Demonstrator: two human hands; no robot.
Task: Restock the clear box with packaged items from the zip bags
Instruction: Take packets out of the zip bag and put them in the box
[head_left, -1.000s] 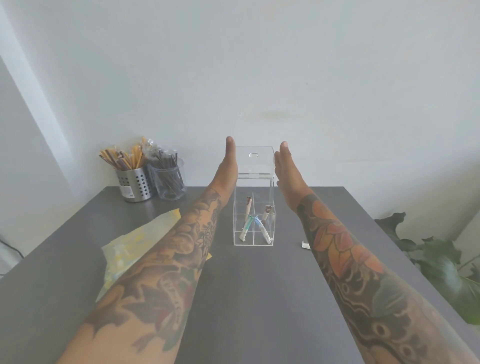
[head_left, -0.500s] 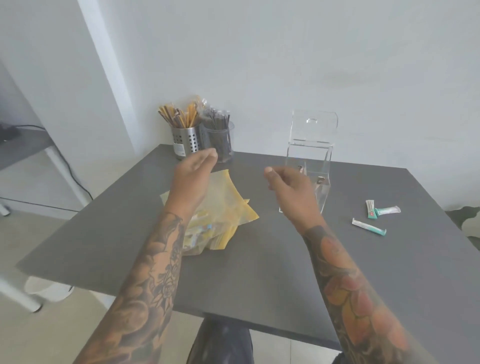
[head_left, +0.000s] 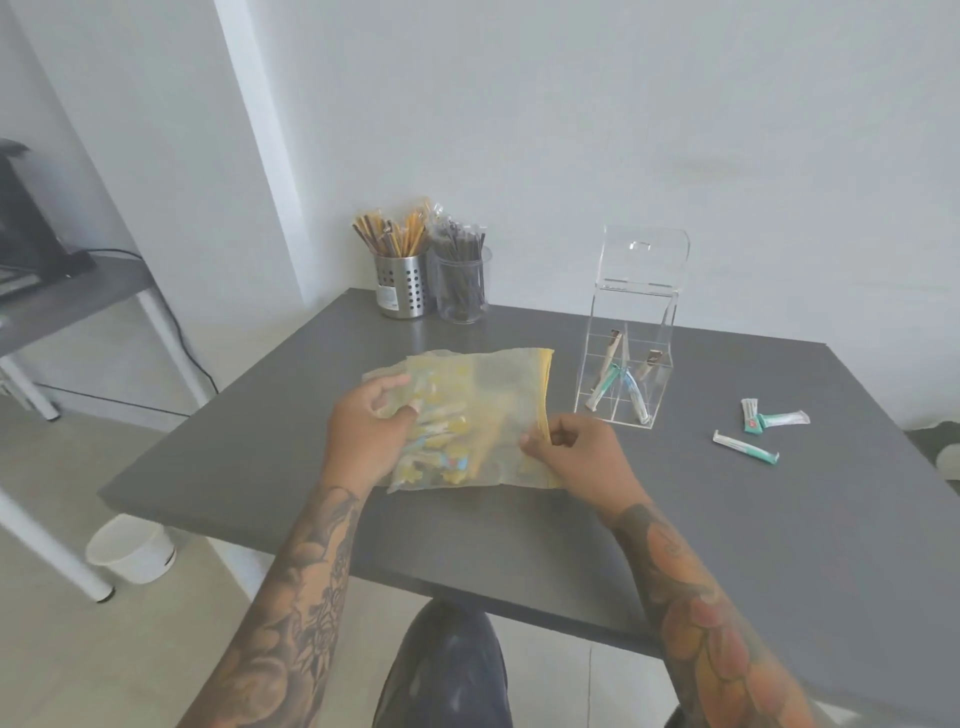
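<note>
A yellowish translucent zip bag (head_left: 478, 410) full of small packaged items lies on the grey table (head_left: 519, 530), with another bag partly under it. My left hand (head_left: 366, 431) grips the bag's left side, fingers curled into the plastic. My right hand (head_left: 576, 452) pinches the bag's yellow zip edge at its right. The clear box (head_left: 626, 332) stands upright just right of the bag, lid tipped open, with a few packaged items leaning in its compartments. Three loose packaged items (head_left: 748, 447) lie on the table to the right of the box.
A perforated metal cup (head_left: 402, 286) and a clear cup (head_left: 462, 288), both full of sticks, stand at the table's back left. A white bin (head_left: 132, 548) sits on the floor at left, beside a side table's white leg. My knee (head_left: 447, 670) shows below the table's front edge.
Both hands came away from the clear box, dropped to the table and took hold of the zip bag. The view turned down and left, bringing the loose items at right into sight.
</note>
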